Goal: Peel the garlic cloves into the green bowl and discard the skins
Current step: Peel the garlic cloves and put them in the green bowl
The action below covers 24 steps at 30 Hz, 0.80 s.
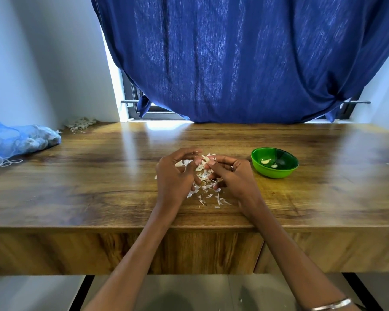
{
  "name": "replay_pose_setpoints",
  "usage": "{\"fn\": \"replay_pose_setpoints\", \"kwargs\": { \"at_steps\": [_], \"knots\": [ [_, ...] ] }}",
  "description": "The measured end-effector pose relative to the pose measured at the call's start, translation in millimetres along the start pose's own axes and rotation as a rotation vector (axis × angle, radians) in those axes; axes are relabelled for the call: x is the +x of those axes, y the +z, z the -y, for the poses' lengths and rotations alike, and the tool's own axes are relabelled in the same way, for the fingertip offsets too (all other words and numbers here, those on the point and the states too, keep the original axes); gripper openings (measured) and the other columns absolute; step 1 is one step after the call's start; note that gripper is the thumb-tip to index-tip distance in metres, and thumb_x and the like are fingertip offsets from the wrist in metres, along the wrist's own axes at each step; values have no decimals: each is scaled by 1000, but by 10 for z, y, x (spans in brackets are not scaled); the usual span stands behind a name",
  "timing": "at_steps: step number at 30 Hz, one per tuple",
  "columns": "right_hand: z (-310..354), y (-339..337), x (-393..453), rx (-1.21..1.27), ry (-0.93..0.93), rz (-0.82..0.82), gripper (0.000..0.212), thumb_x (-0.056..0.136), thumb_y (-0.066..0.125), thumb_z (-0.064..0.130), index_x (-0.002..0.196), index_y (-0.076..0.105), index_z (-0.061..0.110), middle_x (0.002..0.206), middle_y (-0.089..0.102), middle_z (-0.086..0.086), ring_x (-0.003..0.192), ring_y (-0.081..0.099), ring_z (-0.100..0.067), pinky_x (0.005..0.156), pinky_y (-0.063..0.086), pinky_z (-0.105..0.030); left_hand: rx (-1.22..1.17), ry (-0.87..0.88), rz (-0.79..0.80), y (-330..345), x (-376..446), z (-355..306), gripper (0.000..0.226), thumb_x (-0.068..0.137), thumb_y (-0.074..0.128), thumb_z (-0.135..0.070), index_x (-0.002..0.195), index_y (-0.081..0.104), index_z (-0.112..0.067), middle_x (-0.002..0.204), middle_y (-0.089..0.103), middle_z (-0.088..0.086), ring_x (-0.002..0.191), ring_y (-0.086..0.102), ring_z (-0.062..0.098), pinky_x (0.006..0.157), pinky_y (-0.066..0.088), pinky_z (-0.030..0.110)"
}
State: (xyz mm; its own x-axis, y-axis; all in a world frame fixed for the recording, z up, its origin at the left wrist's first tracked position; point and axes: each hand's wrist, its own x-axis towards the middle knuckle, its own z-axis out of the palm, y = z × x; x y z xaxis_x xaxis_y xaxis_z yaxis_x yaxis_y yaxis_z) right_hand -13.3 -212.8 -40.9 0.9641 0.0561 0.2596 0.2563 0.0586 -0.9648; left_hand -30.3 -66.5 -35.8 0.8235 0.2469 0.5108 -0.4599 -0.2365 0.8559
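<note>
We pinch a garlic clove (206, 159) between our left hand (177, 173) and right hand (230, 176) above scattered skins (208, 191) on the bench (99, 187); the green bowl (274, 162) sits just right of our right hand, the nearer one.

I am pinching a garlic clove (203, 163) between my left hand (176, 176) and right hand (230, 176), above skins (206, 189) on the table (99, 187), beside the green bowl (274, 163).
</note>
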Motion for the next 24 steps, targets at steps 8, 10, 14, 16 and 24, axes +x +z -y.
{"fn": "replay_pose_setpoints", "kwargs": {
  "at_steps": [8,10,14,16,24],
  "knots": [
    [-26,-11,-9,-119,-34,14,13,94,71,14,105,79,16,92,78,-1,71,69,-8,53,54,-29,52,37,29,5,8,26,16,87,77,-4,88,73,-19,94,74,-6,53,70,15,42,50,22],
    [-17,-2,-24,-145,-41,27,13,92,74,17,104,79,18,91,78,2,71,69,-7,53,54,-27,41,38,40,14,17,47,17,88,76,-3,87,71,-19,95,72,-4,54,70,17,42,49,22],
    [10,1,-38,-143,-50,33,13,90,75,16,100,77,23,89,78,1,69,68,-10,51,53,-25,74,59,80,39,56,108,19,90,71,0,87,68,-18,98,68,2,54,68,20,42,51,28],
    [14,-1,-34,-147,-53,28,12,89,76,16,98,77,23,87,78,1,68,68,-8,51,53,-26,82,68,91,42,68,135,16,92,69,1,89,68,-15,98,67,3,55,69,21,41,50,29],
    [31,4,-43,-137,-94,11,15,90,75,13,99,78,23,91,79,3,68,69,-8,50,54,-27,13,50,97,25,36,97,12,93,70,-4,89,67,-15,93,70,0,53,68,22,39,52,37]
  ]
}}
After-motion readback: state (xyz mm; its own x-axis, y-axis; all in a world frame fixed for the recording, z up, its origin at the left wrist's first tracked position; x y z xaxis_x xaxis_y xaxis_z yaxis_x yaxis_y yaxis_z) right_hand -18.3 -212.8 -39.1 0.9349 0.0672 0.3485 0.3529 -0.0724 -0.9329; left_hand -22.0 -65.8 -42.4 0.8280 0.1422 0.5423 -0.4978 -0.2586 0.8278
